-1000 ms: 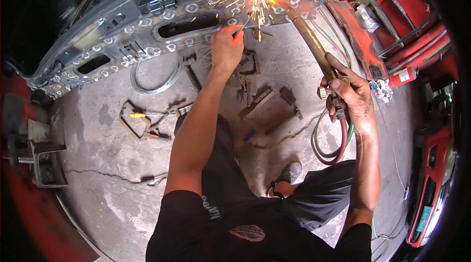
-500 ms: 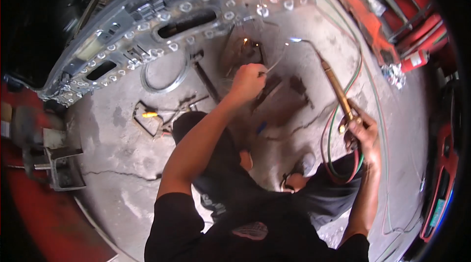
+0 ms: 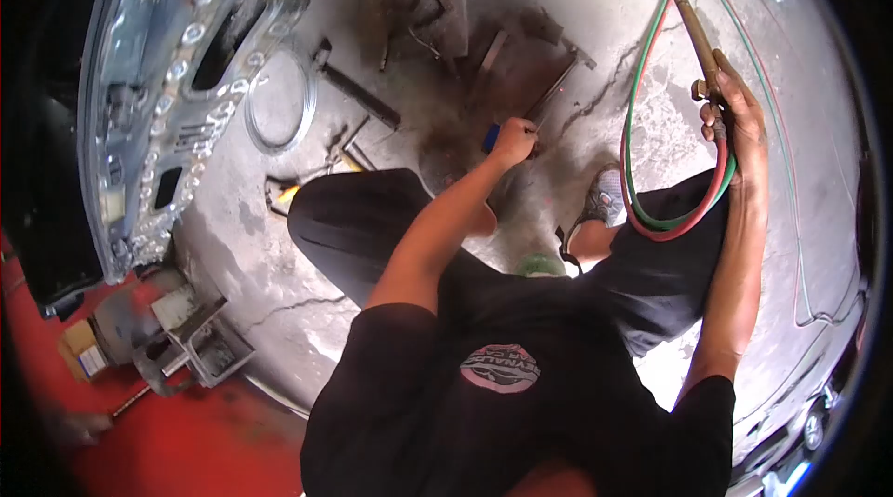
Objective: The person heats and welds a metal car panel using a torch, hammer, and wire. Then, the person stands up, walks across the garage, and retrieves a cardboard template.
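Note:
My left hand (image 3: 514, 141) is low over the concrete floor between my knees, fingers pinched on a thin rod (image 3: 553, 92) that slants up and to the right. A small blue object (image 3: 490, 138) shows right beside that hand, partly covered by it. My right hand (image 3: 735, 115) is wrapped around a brass gas torch (image 3: 696, 32), held upright above my right knee. From the torch's lower end hang a red hose (image 3: 665, 235) and a green hose (image 3: 637, 204) in a loop. At the curved tip a faint pale flame shows.
A bare metal vehicle panel with weld spots (image 3: 191, 60) stands at the left. On the floor lie a hammer (image 3: 358, 92), a coil of wire (image 3: 279, 101), a C-shaped clamp (image 3: 423, 4) and several dark metal pieces. A metal vise-like block (image 3: 209, 343) is at lower left.
My view has swung, moving the panel to the left. The left hand has come down from near the panel toward my knees. The torch has moved away from the panel, and the bright glow is out of view.

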Tool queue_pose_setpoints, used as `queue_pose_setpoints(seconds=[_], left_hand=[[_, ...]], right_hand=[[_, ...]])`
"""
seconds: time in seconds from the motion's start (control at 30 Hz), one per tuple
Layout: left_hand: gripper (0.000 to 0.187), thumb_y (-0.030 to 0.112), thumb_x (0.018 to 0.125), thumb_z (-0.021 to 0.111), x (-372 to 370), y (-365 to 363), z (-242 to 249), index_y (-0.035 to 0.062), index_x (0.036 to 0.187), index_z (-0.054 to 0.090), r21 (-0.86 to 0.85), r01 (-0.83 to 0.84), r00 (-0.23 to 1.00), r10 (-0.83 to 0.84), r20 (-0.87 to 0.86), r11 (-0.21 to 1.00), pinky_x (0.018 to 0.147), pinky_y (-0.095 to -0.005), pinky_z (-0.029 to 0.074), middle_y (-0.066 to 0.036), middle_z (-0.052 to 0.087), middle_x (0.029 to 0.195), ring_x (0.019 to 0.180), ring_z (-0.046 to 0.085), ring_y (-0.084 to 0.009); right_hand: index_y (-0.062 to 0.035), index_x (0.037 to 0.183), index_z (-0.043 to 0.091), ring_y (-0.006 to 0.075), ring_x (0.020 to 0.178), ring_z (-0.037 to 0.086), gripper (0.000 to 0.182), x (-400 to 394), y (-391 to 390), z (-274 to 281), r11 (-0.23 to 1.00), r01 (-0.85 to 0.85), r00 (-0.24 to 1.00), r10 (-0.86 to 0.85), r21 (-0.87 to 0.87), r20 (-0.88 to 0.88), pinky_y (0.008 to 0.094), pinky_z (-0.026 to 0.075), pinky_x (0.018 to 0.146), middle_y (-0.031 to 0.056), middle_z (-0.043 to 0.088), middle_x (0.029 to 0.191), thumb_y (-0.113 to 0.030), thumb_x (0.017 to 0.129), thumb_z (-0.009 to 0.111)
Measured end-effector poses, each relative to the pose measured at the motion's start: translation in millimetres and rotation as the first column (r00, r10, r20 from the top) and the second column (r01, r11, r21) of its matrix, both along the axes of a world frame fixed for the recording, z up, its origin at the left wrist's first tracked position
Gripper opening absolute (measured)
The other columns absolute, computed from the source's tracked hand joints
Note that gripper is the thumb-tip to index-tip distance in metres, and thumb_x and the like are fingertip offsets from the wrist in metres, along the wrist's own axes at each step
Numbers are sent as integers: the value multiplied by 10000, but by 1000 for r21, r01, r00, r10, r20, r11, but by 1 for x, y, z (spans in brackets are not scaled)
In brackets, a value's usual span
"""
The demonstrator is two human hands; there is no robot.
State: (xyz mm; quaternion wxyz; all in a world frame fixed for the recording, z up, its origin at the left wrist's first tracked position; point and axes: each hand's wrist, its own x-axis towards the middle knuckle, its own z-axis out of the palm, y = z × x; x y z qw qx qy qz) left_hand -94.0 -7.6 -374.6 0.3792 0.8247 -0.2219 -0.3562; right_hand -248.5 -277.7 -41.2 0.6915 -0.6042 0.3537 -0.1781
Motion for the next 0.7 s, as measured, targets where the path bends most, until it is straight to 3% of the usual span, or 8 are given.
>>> queue_pose_setpoints(seconds=[0.03,0.07,0.13,0.2,0.3,0.4,0.5,0.7], left_hand=[[269,135,787,589,6,-7,-4,25,993,721,-18,-26,999,25,-23,1000,842,-467,520,-228,689,939,909,664,-407],[299,159,811,592,10,-10,-9,27,1062,688,33,-47,971,38,236,998,850,-473,513,-234,674,980,945,649,-412],[384,206,859,598,25,-4,-7,32,1200,622,95,-123,727,25,686,988,866,-485,498,-245,643,1063,1017,619,-423],[449,232,892,601,59,3,21,24,1277,502,317,-145,889,-17,457,937,914,-492,468,-270,544,1197,1133,542,-428],[373,184,891,594,74,24,11,3,1202,495,381,-135,917,-31,398,914,914,-487,471,-288,548,1193,1125,552,-415],[367,160,862,613,79,29,-26,-7,1166,490,274,-139,776,-67,627,952,867,-497,497,-269,617,1054,1013,614,-418],[454,143,819,622,90,14,-3,-35,1213,483,487,8,906,-213,366,873,866,-499,505,-262,650,992,981,634,-432],[498,206,804,610,97,3,36,-93,1194,534,277,74,996,-82,18,958,940,-480,476,-324,610,1145,1111,590,-438]], right_hand=[[82,1415,408,97,620,535,683,2,-1,2,1000,1,1000,-1,-3,7,217,442,484,118,625,894,-319,914,643],[82,1414,408,98,617,536,682,5,-3,3,1000,1,1000,0,-7,13,218,441,482,120,626,892,-319,915,641],[82,1414,409,101,613,538,679,9,-5,6,1000,-7,1000,7,-15,17,219,440,480,122,626,887,-318,916,638],[83,1410,412,102,604,543,678,15,-4,8,999,10,1000,-10,-31,9,223,445,474,120,628,876,-317,913,639],[86,1407,414,105,591,551,685,22,-3,9,1000,9,1000,-9,-17,-6,231,450,463,114,627,855,-322,907,644],[88,1407,413,110,576,560,700,25,-2,9,1000,19,1000,-19,-4,-18,237,455,449,107,621,836,-328,899,658],[87,1409,411,114,562,557,680,27,0,11,1000,15,999,-15,12,-37,236,453,447,107,623,837,-307,907,646],[66,1424,407,107,580,556,664,35,2,6,1000,2,999,-2,20,41,234,459,467,102,629,842,-312,923,624]])
